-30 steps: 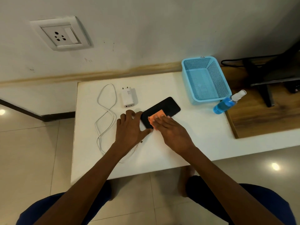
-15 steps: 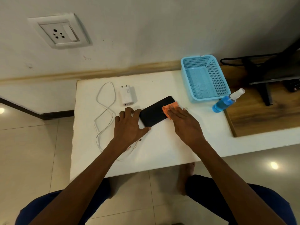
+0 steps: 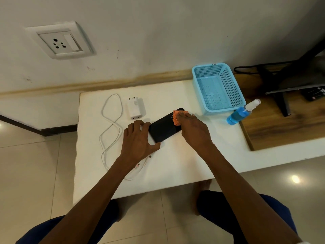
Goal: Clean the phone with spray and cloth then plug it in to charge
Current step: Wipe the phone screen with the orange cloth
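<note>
The white bench (image 3: 175, 164) is standing against the wall, with free room along its near edge. The blue basket (image 3: 230, 85) is sitting at its far right corner. The left hand (image 3: 139, 138) is lying spread wide, fingers bracing the near end of the black phone (image 3: 163, 128). The right hand (image 3: 193, 128) is pressing the orange cloth (image 3: 176, 118) flat on the phone's far end. The spray bottle (image 3: 241, 112) is standing just beside the basket.
</note>
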